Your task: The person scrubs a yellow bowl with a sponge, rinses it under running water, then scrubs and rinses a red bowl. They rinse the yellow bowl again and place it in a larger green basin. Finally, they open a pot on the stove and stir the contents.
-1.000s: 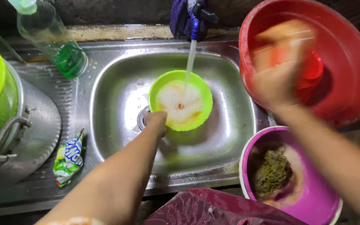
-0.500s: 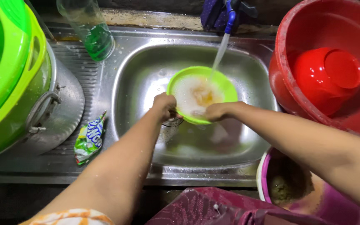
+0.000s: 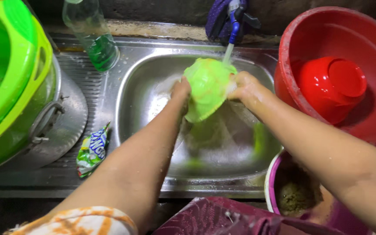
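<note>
Left hand [image 3: 180, 89] grips the green bowl [image 3: 207, 87] at its left rim, right hand [image 3: 242, 86] closed on the right rim — bowl tipped, underside up (between both), under the tap [image 3: 232, 26], above the sink [image 3: 153, 100].

We note a glossy, wet green plastic bowl [image 3: 207, 87] held over the brushed, water-streaked steel sink [image 3: 153, 78]. The red tub [image 3: 370, 39] and the red bowl [image 3: 331, 87] inside it are smooth, shiny plastic. The bottle [image 3: 92, 35] is clear plastic. The pot lid [image 3: 68, 126] is dull metal. The sachet [image 3: 93, 150] is crinkled glossy foil.
</note>
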